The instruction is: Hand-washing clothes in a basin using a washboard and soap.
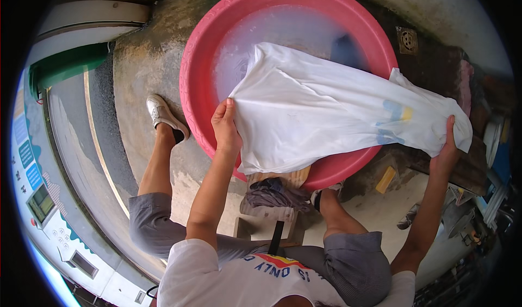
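A wet white cloth garment (310, 111), with a faded blue and yellow print near its right end, is stretched between my hands over a large round pink plastic tub (195, 62). My left hand (226, 123) pinches its left edge between thumb and fingers. At the far right, my right hand (446, 152) grips the other end, partly covered by the fabric. Cloudy, soapy water (261, 26) fills the tub, and a dark piece of cloth (346, 50) lies in it. Below the tub's near rim, a crumpled dark grey cloth (277, 195) rests on a washboard (295, 178), partly hidden by the garment.
A yellow bar (385, 179), perhaps soap, lies on the concrete floor right of my leg. A floor drain (407, 40) is set beyond the tub. Basins and other household things crowd the right side. A road (94, 131) runs along the left, past a green object (69, 66).
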Demonstrator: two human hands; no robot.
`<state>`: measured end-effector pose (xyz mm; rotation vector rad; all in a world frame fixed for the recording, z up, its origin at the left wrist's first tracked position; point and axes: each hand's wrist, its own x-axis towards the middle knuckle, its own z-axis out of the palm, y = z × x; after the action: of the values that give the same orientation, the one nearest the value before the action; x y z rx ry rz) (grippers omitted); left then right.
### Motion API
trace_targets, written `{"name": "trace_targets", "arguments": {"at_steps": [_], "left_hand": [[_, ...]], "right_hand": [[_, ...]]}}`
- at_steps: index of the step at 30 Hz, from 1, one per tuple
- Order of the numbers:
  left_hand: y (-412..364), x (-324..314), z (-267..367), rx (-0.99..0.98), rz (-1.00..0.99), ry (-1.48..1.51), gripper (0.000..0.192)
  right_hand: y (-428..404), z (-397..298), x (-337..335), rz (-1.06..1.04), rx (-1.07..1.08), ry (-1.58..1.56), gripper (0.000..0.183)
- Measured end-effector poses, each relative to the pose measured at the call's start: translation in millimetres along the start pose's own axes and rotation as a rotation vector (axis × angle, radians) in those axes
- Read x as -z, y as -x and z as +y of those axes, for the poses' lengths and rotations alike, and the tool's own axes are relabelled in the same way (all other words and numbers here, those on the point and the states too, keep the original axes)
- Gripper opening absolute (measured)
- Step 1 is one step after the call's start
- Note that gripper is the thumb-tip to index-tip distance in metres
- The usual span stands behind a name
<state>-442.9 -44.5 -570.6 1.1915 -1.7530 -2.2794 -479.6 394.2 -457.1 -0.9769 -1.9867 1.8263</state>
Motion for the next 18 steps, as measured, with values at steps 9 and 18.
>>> {"name": "trace_targets", "arguments": {"at_steps": [9, 18], "left_hand": [[-31, -14, 6, 0.306, -0.112, 0.139, 0.016], [-34, -15, 9, 0.363, -0.168, 0.061, 0.011]], "right_hand": [[-25, -8, -56, -0.098, 0.058, -0.059, 0.041], [-17, -8, -73, -0.101, 0.102, -0.021, 0.037]]}}
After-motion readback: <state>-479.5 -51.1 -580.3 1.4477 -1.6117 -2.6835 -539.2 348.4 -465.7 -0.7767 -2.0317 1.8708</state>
